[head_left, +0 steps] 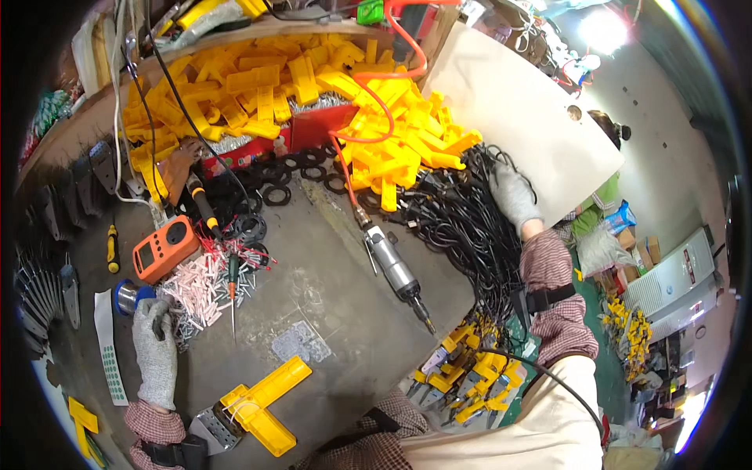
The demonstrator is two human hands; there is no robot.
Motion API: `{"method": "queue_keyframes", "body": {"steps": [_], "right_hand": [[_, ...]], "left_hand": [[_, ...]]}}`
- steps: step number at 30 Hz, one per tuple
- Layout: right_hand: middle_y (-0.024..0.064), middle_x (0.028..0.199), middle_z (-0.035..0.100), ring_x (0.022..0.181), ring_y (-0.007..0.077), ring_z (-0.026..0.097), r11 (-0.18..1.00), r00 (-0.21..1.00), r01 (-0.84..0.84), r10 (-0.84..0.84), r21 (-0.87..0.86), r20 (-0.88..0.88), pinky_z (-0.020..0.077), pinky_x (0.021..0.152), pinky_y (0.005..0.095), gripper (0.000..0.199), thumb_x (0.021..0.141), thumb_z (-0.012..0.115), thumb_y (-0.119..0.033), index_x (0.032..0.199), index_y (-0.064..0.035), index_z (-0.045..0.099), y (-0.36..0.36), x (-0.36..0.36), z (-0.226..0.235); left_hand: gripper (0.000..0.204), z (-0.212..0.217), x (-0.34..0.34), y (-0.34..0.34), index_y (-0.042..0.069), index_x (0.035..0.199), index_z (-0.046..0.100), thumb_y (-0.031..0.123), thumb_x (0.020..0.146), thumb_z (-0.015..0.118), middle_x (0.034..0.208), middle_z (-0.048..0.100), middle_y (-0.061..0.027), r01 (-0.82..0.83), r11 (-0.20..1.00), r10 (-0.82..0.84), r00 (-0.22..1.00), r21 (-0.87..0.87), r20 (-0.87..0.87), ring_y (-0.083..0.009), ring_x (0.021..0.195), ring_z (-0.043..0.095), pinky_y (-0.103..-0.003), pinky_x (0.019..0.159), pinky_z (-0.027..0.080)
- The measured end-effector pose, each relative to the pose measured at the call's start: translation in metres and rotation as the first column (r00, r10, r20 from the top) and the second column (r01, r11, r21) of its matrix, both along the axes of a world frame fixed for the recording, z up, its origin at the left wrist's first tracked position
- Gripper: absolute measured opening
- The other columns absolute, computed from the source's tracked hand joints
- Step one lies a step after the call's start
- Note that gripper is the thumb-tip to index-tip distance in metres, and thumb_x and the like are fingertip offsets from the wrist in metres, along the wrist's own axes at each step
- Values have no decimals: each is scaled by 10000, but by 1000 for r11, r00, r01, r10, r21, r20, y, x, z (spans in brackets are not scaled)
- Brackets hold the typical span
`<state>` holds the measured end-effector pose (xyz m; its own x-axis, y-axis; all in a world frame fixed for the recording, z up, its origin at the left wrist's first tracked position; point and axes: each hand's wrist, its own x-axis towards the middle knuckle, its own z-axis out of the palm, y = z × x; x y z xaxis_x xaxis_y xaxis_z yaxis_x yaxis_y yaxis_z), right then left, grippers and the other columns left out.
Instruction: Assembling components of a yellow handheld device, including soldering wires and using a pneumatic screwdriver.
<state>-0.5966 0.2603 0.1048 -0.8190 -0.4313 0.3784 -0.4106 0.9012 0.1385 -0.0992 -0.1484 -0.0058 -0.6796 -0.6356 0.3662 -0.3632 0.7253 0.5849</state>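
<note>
My left hand (154, 352), in a grey knit glove, rests at the left beside a pile of screws and pinkish plugs (192, 290). Its fingers are curled, and whatever may be in them is hidden. Just above it stands a blue spool of wire (131, 298). Stretched out to the far right, my gloved right hand (515, 196) is closed at the upper end of a heap of black cables (462, 227), with one cable looping by its fingers. In front of me lies a yellow plastic part (266, 403) joined to a grey piece with metal contacts (217, 428).
A pneumatic screwdriver (394, 270) on an orange hose (381, 102) lies mid-table. Yellow plastic parts (258, 82) are heaped at the back, near black rings (276, 194). An orange meter (166, 249) and a thin screwdriver (233, 278) lie left. Finished-looking yellow pieces (474, 376) are piled near my lap.
</note>
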Motion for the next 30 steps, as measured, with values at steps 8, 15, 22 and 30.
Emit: {"method": "queue_keyframes", "body": {"steps": [8,15,22,30], "right_hand": [[232,1146,653,1077,401,644,999,1000,-21,21,43,3,508,964,476,388,840,687,-223,1139,14,617,16,7,-11],[200,919,677,817,382,691,979,936,-58,-15,-195,-353,571,742,477,174,951,563,-128,1104,-46,582,-1,-9,53],[310,1054,665,1074,384,656,967,928,-85,-10,239,373,513,937,474,370,893,590,-226,1213,-40,588,5,-1,33],[224,812,685,846,416,694,943,871,-190,33,-275,-489,562,722,508,159,1000,506,-155,1079,-34,570,-2,18,86]], "left_hand": [[157,-3,1,8,-4,976,638,-57,830,617,966,589,-147,60,998,-59,993,7,-99,-344,928,596,-401,858,471],[156,-2,11,11,-1,997,664,-46,858,610,963,605,-162,34,978,-57,993,-204,-105,-348,915,610,-395,847,487],[31,22,67,80,-22,898,585,2,879,589,953,594,-131,155,928,-104,981,339,-165,-223,882,582,-345,859,477],[207,9,88,132,24,1124,619,170,1006,532,1063,626,-156,108,945,-116,993,310,8,-324,1013,614,-401,900,488]]}}
